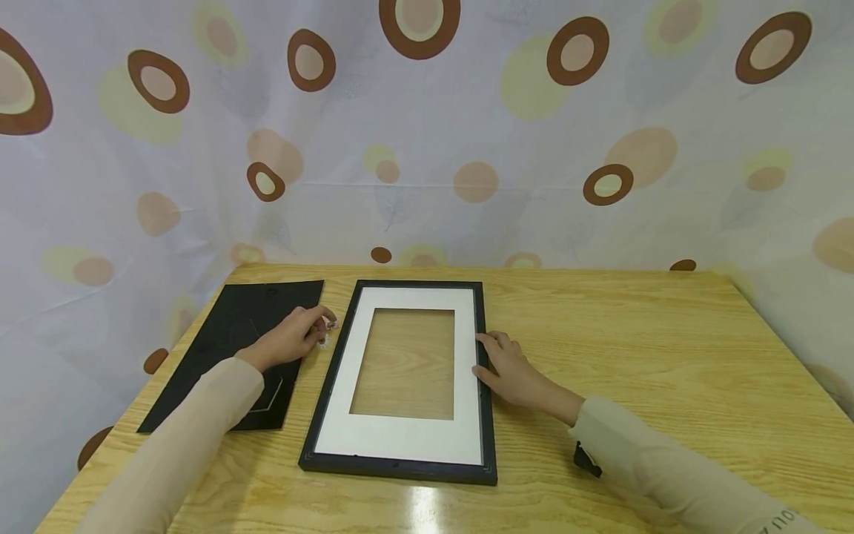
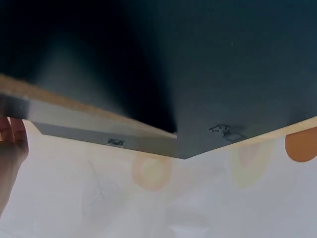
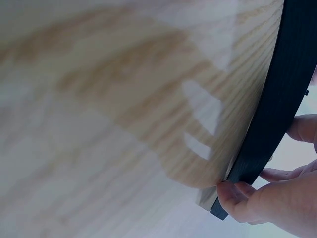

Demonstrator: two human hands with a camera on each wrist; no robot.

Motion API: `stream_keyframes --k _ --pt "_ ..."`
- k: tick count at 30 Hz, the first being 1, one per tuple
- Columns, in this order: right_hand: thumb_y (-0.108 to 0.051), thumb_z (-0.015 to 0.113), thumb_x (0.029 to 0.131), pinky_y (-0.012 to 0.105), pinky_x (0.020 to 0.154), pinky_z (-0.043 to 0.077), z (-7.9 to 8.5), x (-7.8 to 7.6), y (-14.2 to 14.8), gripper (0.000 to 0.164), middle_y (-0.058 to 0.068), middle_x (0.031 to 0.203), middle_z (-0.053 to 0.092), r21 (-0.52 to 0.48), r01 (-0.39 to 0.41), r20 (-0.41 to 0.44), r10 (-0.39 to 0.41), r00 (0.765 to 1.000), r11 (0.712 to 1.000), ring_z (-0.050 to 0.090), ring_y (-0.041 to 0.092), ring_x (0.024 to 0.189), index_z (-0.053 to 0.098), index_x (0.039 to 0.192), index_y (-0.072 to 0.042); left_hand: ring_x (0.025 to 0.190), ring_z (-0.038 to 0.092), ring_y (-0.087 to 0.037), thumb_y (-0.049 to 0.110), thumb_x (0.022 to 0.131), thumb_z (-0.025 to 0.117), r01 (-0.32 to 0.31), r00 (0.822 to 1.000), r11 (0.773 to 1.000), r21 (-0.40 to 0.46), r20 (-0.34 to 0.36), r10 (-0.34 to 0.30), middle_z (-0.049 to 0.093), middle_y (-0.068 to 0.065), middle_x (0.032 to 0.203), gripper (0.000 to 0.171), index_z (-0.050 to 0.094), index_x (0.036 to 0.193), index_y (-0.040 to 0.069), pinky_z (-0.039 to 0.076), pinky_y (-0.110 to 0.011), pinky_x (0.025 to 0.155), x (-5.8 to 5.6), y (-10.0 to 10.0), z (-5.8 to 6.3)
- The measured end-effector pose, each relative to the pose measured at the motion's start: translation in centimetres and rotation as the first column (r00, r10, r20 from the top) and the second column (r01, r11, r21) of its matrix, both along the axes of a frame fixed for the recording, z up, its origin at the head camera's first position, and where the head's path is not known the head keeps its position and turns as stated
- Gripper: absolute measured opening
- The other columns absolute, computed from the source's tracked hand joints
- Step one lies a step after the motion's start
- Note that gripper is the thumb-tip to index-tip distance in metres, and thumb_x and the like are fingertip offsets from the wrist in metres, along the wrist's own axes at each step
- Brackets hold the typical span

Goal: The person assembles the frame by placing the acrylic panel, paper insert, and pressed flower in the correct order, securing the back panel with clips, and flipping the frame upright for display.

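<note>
A black picture frame lies flat, with a white mat inside it and wood showing through the mat's opening. On the frame's right edge rest the fingers of my right hand; its fingertips touch the dark side in the right wrist view. My left hand reaches over a black backing board, left of the frame. Its bent fingers are at some small clear pieces on the table; whether they pinch one is hidden. In the left wrist view the left fingers show only at the edge.
The board carries small metal clips and a raised flap in the left wrist view. Wooden tabletop stretches to the right of the frame. Behind the table hangs a patterned cloth. A black object shows under the right sleeve.
</note>
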State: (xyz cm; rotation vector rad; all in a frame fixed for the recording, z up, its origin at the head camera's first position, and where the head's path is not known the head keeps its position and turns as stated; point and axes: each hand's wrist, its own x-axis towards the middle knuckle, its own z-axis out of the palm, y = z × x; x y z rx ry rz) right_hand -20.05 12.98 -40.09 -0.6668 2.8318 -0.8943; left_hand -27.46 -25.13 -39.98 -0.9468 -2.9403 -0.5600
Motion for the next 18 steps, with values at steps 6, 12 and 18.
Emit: stream_keyframes --k 6,12,18 --pt "-0.013 0.05 0.093 0.061 0.094 0.034 0.1 0.0 0.0 0.051 0.035 0.136 0.029 -0.004 -0.011 0.001 0.011 1.0 1.0 0.032 0.053 0.121 0.031 0.136 0.008 0.067 0.049 -0.009 -0.007 0.086 0.053 -0.02 1.0 1.0 -0.01 0.017 0.02 0.06 -0.006 0.082 0.027 0.054 0.112 -0.002 0.043 -0.025 0.059 -0.2 0.1 1.0" --pt "-0.013 0.05 0.094 0.061 0.095 0.033 0.2 0.0 0.0 0.052 0.034 0.136 0.028 -0.003 -0.008 0.006 0.008 1.0 1.0 0.031 0.053 0.122 0.03 0.137 0.008 0.074 0.05 -0.014 -0.006 0.087 0.053 -0.019 1.0 1.0 -0.009 0.02 0.019 0.06 -0.006 0.084 0.027 0.054 0.113 -0.002 0.044 -0.029 0.066 -0.2 0.7 2.3" --pt "-0.013 0.05 0.093 0.061 0.095 0.033 0.1 0.0 0.0 0.051 0.034 0.136 0.029 0.005 -0.006 0.003 0.006 1.0 1.0 0.031 0.052 0.122 0.031 0.136 0.007 0.086 0.052 -0.02 -0.001 0.088 0.056 -0.001 1.0 1.0 -0.003 0.031 0.001 0.06 -0.007 0.089 0.027 0.054 0.115 0.001 0.045 -0.037 0.077 -0.2 1.9 3.3"
